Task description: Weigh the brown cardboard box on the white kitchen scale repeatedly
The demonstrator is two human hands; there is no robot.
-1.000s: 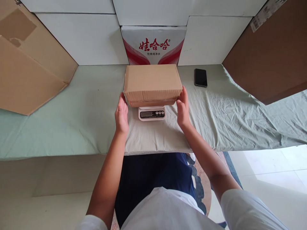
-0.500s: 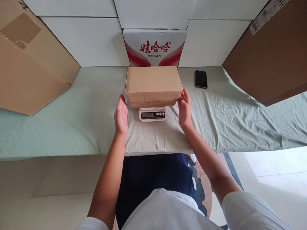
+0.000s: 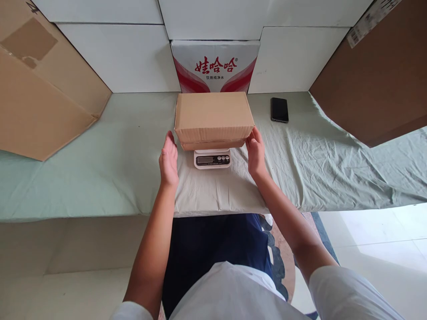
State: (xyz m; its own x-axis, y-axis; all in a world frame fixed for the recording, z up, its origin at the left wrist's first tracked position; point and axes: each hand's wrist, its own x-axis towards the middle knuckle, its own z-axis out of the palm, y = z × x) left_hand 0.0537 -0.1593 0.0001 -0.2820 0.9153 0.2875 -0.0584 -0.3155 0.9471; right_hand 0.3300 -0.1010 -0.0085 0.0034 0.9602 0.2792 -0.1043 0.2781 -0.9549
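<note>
A closed brown cardboard box [image 3: 214,111] sits on a white digital kitchen scale [image 3: 212,165], covering its platform; only the front panel with the small display and buttons shows. My left hand [image 3: 169,161] is upright beside the box's left front corner, fingers extended and held together, a small gap from the cardboard. At the right front corner, my right hand [image 3: 256,153] has its fingers reaching along the side of the box. Its fingertips are partly hidden there, and it appears to touch the corner lightly without gripping.
Behind the box stands a white and red printed carton [image 3: 215,66] against white panels. A black phone [image 3: 279,110] lies to the right on the green cloth [image 3: 133,178]. Large cardboard pieces stand at the left [image 3: 50,98] and right [image 3: 370,89].
My right hand has shifted very slightly left, closer against the box's corner. The box, the scale and my left hand look the same.
</note>
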